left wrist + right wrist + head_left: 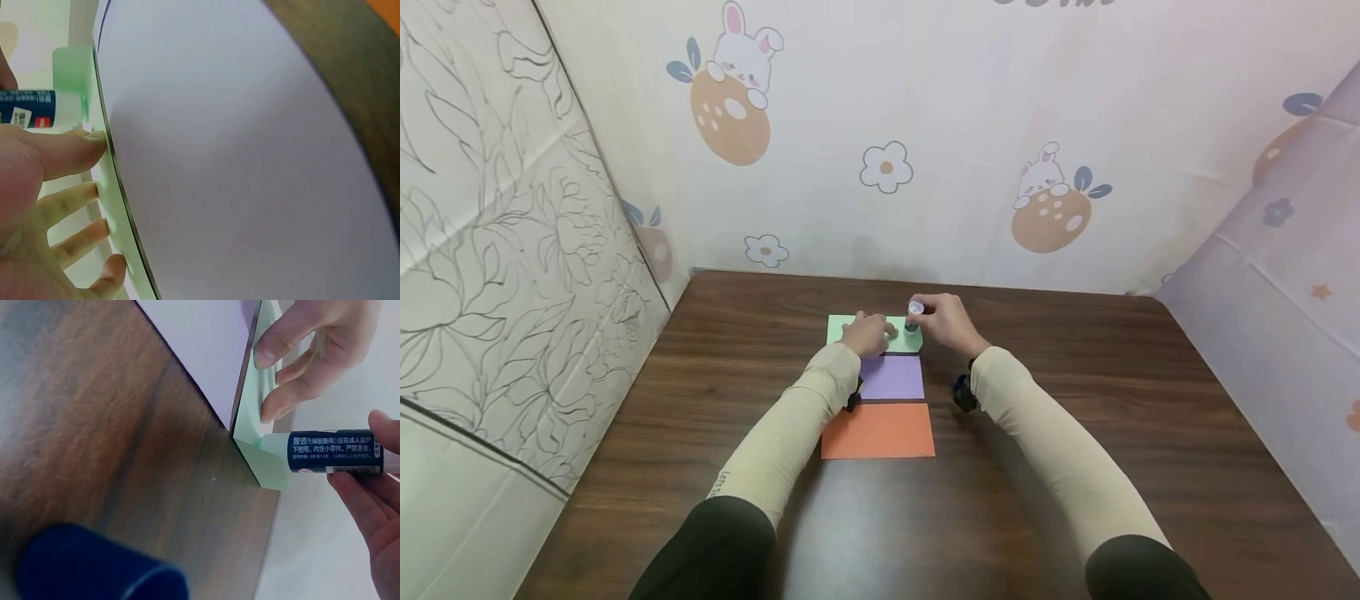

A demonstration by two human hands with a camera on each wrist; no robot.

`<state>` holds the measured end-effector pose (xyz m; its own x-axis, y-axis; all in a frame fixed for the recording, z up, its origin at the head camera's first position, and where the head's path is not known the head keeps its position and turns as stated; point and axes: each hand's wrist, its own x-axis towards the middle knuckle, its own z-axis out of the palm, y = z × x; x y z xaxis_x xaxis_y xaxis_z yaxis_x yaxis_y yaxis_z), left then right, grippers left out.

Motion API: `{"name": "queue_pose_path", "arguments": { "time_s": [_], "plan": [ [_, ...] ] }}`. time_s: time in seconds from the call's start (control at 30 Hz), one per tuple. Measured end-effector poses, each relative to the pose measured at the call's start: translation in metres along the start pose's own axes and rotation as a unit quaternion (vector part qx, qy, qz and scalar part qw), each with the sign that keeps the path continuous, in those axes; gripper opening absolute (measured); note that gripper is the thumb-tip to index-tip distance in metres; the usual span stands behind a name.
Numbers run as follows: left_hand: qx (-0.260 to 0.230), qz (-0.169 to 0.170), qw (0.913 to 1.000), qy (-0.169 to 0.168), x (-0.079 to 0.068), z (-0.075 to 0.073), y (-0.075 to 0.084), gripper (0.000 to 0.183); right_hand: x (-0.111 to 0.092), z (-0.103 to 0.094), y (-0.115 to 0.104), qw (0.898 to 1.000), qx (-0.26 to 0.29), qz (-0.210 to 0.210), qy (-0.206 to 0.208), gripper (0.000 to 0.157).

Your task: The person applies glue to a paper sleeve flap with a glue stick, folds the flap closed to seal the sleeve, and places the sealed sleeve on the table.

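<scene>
A light green sheet of paper (834,327) lies farthest from me of three sheets in a column. My left hand (867,333) rests on it, thumb and spread fingertips (100,230) touching the green surface. In my right hand (950,322) is a glue stick (334,452) with a dark blue label, pinched between thumb and fingers. Its whitish end meets the green sheet near the right-hand corner, right of my left hand. That glue stick stands upright in the head view. Nearer me is a purple sheet (893,379), partly under my left wrist.
Closest to me in the column lies an orange sheet (880,432). A dark blue hollow cylinder (94,565) shows low in the right wrist view. The brown wooden table (1037,500) meets a printed wall covering (958,200) at the back.
</scene>
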<state>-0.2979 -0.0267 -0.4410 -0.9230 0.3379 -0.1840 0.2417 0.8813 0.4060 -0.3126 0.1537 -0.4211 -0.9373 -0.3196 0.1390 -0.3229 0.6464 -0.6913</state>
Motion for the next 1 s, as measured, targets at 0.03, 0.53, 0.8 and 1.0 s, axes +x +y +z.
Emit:
{"name": "queue_pose_path", "arguments": {
  "time_s": [0.03,0.53,0.8,1.0],
  "plan": [
    [0.0,0.0,1.0,0.0,-0.001,0.0,0.001,0.039,0.002,0.001,0.0,1.0,0.0,0.002,0.004,0.021],
    [0.005,0.003,1.0,-0.002,-0.001,0.0,0.0,0.036,0.017,0.006,0.0,1.0,-0.009,0.021,0.014,0.031],
    [0.001,-0.003,1.0,0.003,0.003,0.003,-0.002,0.036,0.006,0.002,-0.004,0.999,-0.008,0.028,-0.015,0.032],
    [0.011,-0.005,0.9999,0.004,0.006,0.006,-0.003,0.036,-0.005,0.0,-0.007,0.999,-0.018,0.002,-0.04,0.027]
  ]
}}
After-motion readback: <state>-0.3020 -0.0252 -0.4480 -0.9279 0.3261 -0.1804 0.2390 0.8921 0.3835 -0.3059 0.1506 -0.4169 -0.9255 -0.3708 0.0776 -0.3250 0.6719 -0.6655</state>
